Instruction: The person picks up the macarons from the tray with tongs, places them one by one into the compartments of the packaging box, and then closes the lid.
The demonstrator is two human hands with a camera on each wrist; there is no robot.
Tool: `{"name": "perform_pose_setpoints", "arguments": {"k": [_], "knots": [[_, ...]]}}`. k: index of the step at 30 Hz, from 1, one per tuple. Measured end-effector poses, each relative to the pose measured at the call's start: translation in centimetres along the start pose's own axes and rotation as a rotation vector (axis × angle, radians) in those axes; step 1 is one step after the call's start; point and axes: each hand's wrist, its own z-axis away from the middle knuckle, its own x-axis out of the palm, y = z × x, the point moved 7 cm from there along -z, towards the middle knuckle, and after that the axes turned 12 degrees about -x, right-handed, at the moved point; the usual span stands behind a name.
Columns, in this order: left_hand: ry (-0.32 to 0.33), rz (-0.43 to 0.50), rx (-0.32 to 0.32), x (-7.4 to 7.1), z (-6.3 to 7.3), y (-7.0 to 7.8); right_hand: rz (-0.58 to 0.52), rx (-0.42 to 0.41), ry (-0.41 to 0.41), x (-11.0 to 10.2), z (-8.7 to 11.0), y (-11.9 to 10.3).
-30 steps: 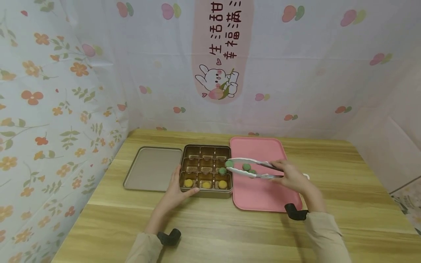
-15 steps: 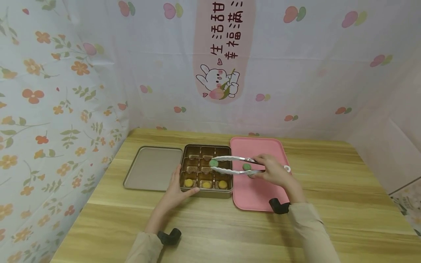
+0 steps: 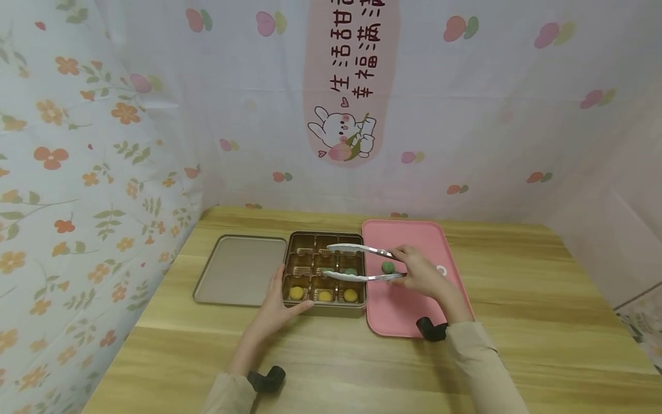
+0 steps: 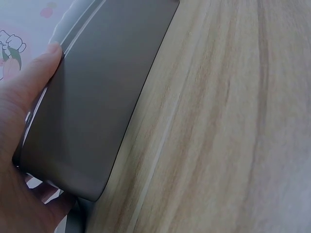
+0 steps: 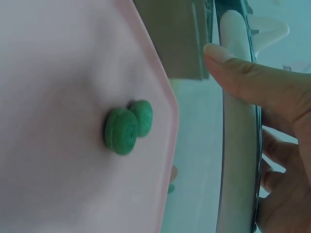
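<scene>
My right hand (image 3: pixel 420 276) holds a pair of tongs (image 3: pixel 357 248) with pale tips, thumb on one arm. The tongs' arms stand apart above the brown nine-compartment box (image 3: pixel 333 311). A small round green cake (image 3: pixel 327 270) lies in the centre compartment, partly behind the lower arm. Another green cake (image 3: pixel 350 271) sits right of it. Yellow cakes (image 3: pixel 296 293) fill the front row. My left hand (image 3: pixel 276 310) grips the box's front-left corner, its thumb (image 4: pixel 41 65) along the rim. On the pink tray (image 3: pixel 408 310) are two green cakes (image 5: pixel 121 131) with stamped tops.
A flat metal lid (image 3: pixel 240 270) lies left of the box. The pink tray stands close against the box's right side. Behind the wooden table (image 3: pixel 341 362) hangs a printed cloth (image 3: pixel 233 98).
My right hand has moved left with the tongs, carrying a green cake over the centre compartment. The tongs have spread and let it go there. My left hand stays on the box.
</scene>
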Motion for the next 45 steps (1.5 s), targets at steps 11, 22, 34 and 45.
{"name": "perform_pose_setpoints", "arguments": {"k": [11,22,34,45], "knots": [[-0.010,0.008,-0.007,0.2,0.2,0.0,-0.130,0.197,0.033,-1.8,4.8,3.9],[-0.006,0.009,-0.006,-0.1,0.0,-0.2,-0.072,0.256,0.000,-2.5,9.5,6.2],[-0.012,0.004,-0.012,0.1,-0.1,-0.2,-0.011,0.223,0.001,-3.1,11.7,7.1],[-0.012,-0.001,-0.012,0.0,-0.1,-0.3,0.033,0.217,-0.010,-3.1,11.6,7.1]]}}
